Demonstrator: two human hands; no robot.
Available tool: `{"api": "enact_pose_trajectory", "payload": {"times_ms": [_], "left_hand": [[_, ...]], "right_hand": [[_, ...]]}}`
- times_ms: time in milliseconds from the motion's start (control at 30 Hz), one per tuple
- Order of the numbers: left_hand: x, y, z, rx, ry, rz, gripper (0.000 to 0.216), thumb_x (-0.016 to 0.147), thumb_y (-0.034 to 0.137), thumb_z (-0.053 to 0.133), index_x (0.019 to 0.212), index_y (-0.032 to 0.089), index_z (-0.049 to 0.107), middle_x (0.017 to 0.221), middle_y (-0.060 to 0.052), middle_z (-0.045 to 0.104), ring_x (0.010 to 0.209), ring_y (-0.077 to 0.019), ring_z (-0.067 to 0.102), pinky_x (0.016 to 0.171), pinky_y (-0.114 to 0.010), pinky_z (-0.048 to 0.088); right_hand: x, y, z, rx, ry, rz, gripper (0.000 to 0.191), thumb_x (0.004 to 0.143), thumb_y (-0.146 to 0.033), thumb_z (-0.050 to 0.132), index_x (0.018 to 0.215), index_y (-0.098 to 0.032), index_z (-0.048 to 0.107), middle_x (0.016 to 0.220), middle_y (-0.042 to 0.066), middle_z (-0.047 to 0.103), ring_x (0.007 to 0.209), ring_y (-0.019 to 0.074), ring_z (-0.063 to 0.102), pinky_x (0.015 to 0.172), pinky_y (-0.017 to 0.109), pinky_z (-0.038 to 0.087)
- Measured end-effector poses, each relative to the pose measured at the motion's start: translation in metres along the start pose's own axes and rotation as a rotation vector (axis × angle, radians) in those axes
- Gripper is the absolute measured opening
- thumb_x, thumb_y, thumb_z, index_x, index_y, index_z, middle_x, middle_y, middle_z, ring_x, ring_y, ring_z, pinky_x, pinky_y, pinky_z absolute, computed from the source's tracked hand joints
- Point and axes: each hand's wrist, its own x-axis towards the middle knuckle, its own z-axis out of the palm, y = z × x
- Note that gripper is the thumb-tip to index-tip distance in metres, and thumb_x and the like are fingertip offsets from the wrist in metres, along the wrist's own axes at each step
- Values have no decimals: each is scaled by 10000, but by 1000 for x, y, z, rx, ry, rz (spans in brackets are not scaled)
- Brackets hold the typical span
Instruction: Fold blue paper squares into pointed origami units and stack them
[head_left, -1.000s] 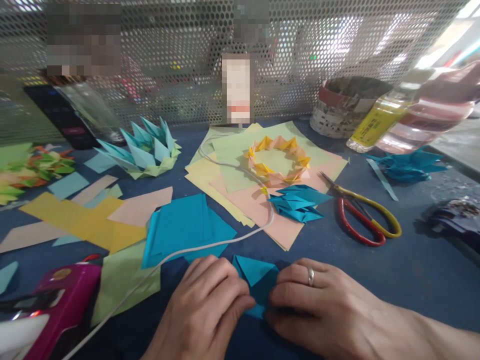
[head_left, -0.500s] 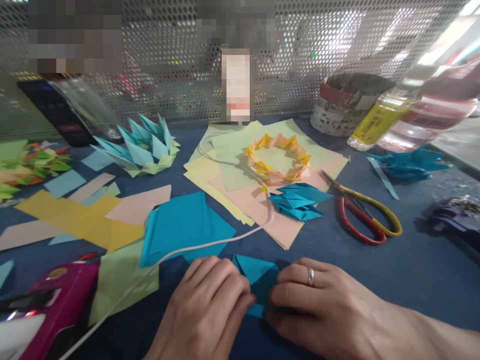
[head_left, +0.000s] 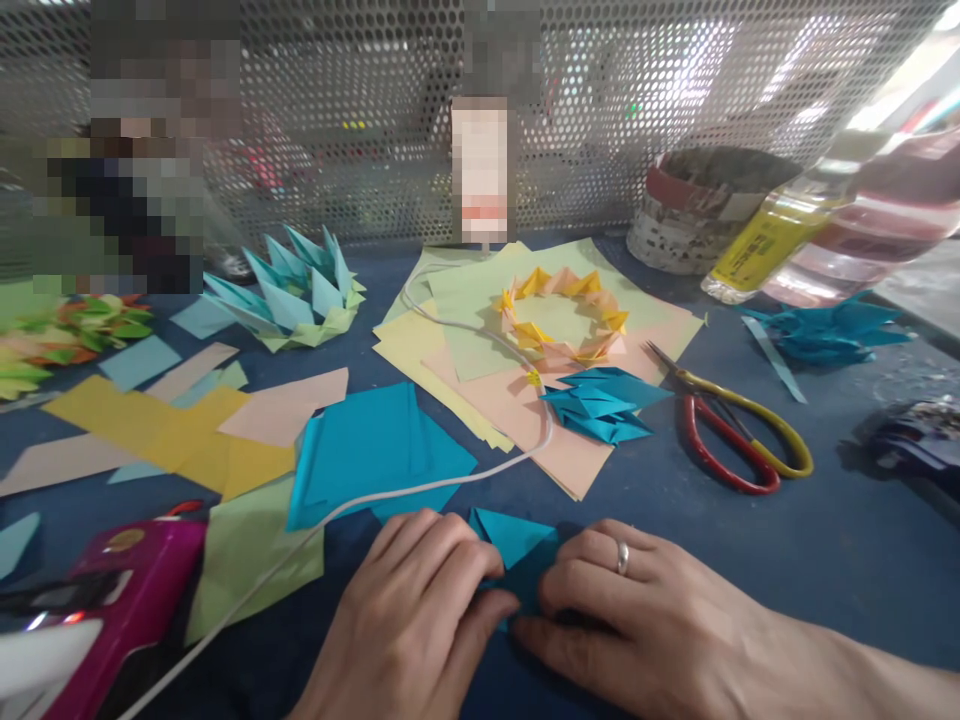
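Observation:
A blue sheet of folding paper (head_left: 513,536) lies at the front of the table, its top folded to a triangle. My left hand (head_left: 424,610) is closed on its left side, fingers curled and thumb along the lower edge. From the right, my right hand (head_left: 630,610) grips the other side with bent fingers; a ring is on one of them. The paper's lower part is mostly hidden under both hands. Just beyond lies a stack of blue paper squares (head_left: 360,455), and to its right a bundle of folded blue pieces (head_left: 600,405).
Red-and-yellow-handled scissors (head_left: 731,425) lie on the right. A white cable (head_left: 420,490) crosses the blue papers. A magenta tool (head_left: 135,580) rests at left front. Farther back are a yellow-and-pink paper ring (head_left: 559,350), a light-blue spiked paper form (head_left: 289,300) and a yellow-labelled bottle (head_left: 765,240).
Both thumbs have come in closer together at the paper's lower edge, and its bottom strip, visible before, is now folded up or covered. The view has shifted slightly.

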Motion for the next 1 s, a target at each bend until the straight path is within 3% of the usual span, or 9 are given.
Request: {"api": "enact_pose_trajectory", "payload": {"times_ms": [233,400,467,533,600,700,800,933,1000], "left_hand": [[-3,-3,-9,107,-14,27,153,900,209,647,972,226,513,842,18,568,810,-195,502,746,-341,358],[-6,-6,-11,117,-9,69,143,899,228,655,941,217,519,855,15,583,813,-178,523,736,-330,380],[-5,-7,-12,103,-10,57,145,898,208,654,953,217,520,864,17,584,828,-171,532,748,-326,387],[-4,-8,-13,94,-22,48,149,896,198,656,955,218,520,874,19,585,838,-166,537,754,-321,392],[-4,-9,-14,75,-53,49,151,892,199,662,948,222,523,881,22,584,843,-162,536,753,-314,399],[-5,-8,-16,11,-99,-5,128,899,161,637,914,233,534,883,30,572,856,-157,515,760,-302,398],[-7,-7,-16,-54,-116,-59,119,920,133,592,879,236,548,878,33,554,865,-152,487,780,-305,375],[-6,-6,-16,-111,-122,-53,137,921,125,584,841,233,556,859,40,538,848,-135,479,773,-293,363],[-5,-7,-17,-123,-133,-54,157,909,112,594,818,236,561,861,47,539,841,-126,487,768,-285,363]], "right_hand": [[0,-1,1,21,-24,-1,433,1041,-155,260,1004,-151,691,937,92,677,850,186,613,791,294,503],[-1,-1,1,31,-4,-3,390,1033,-149,308,933,-175,684,936,83,680,828,174,607,765,289,505],[-1,1,11,8,51,-2,337,1026,-139,383,875,-185,681,895,53,679,787,154,601,721,276,490],[0,5,24,-4,235,-28,321,1014,-139,460,772,-193,663,781,-1,651,678,121,567,627,264,443],[-1,8,35,-17,267,-45,286,999,-139,508,763,-187,662,766,-13,644,669,120,554,610,276,415],[-2,11,40,-13,265,-69,244,1000,-142,500,840,-198,675,784,-8,643,678,137,546,596,287,402],[-5,10,30,-21,233,-88,272,1025,-142,418,965,-209,675,783,5,642,681,153,552,596,285,424],[-6,2,9,18,39,-18,342,1015,-135,326,1127,-166,648,838,54,678,765,181,616,740,291,494],[-5,-3,5,42,39,59,334,1011,-146,342,1183,-164,628,911,67,697,847,192,638,827,302,500]]}}
